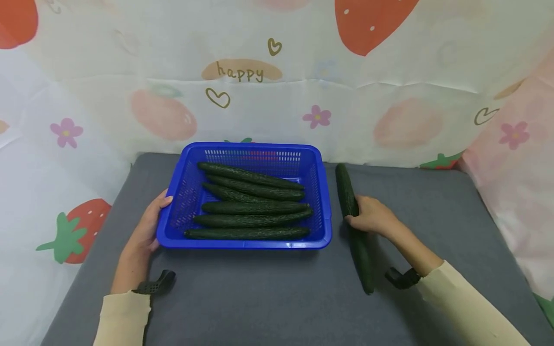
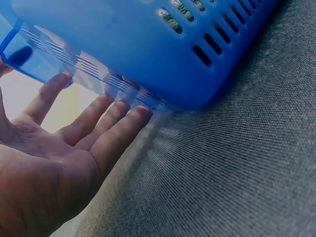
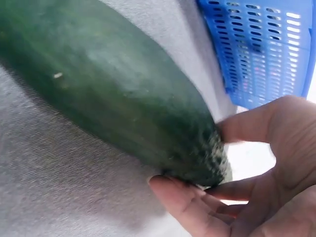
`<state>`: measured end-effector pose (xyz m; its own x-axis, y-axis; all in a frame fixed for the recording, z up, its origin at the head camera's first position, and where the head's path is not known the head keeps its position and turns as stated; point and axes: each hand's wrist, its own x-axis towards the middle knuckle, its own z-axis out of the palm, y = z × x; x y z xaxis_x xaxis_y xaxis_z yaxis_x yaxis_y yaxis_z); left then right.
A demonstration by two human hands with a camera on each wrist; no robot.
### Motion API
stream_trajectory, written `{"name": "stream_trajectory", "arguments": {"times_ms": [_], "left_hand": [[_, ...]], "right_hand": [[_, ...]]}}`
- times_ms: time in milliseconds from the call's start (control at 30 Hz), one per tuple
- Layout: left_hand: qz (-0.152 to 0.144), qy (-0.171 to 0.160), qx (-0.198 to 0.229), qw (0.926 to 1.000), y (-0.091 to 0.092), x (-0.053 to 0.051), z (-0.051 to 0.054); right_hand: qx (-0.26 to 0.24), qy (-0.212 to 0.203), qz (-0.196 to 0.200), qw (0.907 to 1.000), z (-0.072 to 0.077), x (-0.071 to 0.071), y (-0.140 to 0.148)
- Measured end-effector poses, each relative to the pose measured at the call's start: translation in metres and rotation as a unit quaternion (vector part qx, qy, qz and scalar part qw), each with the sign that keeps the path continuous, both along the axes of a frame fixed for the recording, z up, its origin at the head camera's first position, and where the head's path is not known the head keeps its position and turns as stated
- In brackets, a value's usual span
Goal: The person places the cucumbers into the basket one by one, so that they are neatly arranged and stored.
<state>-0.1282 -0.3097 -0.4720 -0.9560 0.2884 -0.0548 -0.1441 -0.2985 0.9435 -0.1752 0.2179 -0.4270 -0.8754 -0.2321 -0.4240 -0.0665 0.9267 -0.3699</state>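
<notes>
A blue plastic basket (image 1: 325,206) with slotted walls stands on the grey cloth, several dark green cucumbers (image 1: 248,234) lying crosswise inside. My left hand (image 1: 144,226) holds its left side, thumb over the rim; in the left wrist view the fingers (image 2: 129,123) reach against the slotted wall. To the right of the basket, my right hand (image 1: 375,216) grips a single cucumber (image 1: 361,259) around its middle, thumb on one side and fingers on the other. This cucumber (image 3: 108,89) points lengthwise away from me; whether it touches the cloth I cannot tell.
The grey cloth-covered table (image 1: 259,298) extends on both sides of the basket. Behind it hangs a white curtain (image 1: 259,115) printed with strawberries, hearts and flowers, close to the basket's back rim. A dark band (image 1: 402,278) sits on the right wrist.
</notes>
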Motion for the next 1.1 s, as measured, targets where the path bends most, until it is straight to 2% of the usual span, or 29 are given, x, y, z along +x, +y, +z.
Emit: {"name": "stream_trajectory", "arguments": {"times_ms": [367,500,733,1100], "left_hand": [[-0.011,0.0,0.011,0.9999,0.004,0.0,0.0],[-0.008,-0.002,0.009,0.9999,0.002,0.0,0.002],[-0.008,0.002,0.007,0.9999,0.001,0.001,0.003],[-0.006,-0.001,0.007,1.0,0.001,0.0,0.004]], "right_hand": [[-0.024,0.049,0.005,0.9985,-0.009,0.011,0.013],[-0.038,0.053,-0.001,0.9979,-0.011,0.013,0.014],[-0.055,0.032,-0.031,0.9975,-0.012,0.013,0.016],[-0.125,0.005,-0.087,0.9884,-0.003,0.026,0.019]]}}
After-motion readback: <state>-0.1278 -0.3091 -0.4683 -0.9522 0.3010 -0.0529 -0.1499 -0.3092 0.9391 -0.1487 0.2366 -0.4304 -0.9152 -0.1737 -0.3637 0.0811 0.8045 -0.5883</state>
